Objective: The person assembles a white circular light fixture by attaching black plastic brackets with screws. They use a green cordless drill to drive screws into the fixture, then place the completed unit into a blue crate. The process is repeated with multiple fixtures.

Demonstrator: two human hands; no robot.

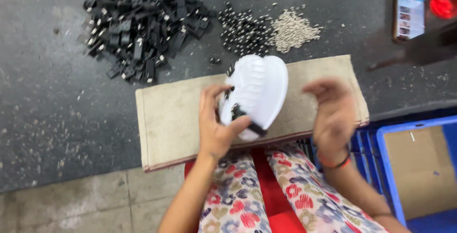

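The left hand (216, 130) holds a white ribbed plastic tray (254, 95) at its lower end, grip clamped: thumb on the near face, fingers (212, 95) curled over the left edge. Small black parts (238, 114) sit in the tray at the held end. The tray is raised above the beige pad (176, 118), at 12 o'clock from the person's lap.

The right hand (333, 116) hovers at 3 o'clock of the tray, grip apart and holding nothing.

Judged step: handling the loaded tray. A next move would call for a steady left hold and support from the free hand.

The tray's long axis runs from 7 o'clock to 1 o'clock; the rounded far end points toward 1 o'clock, at the piles of black clips (143, 23) and small metal pieces (293, 30).
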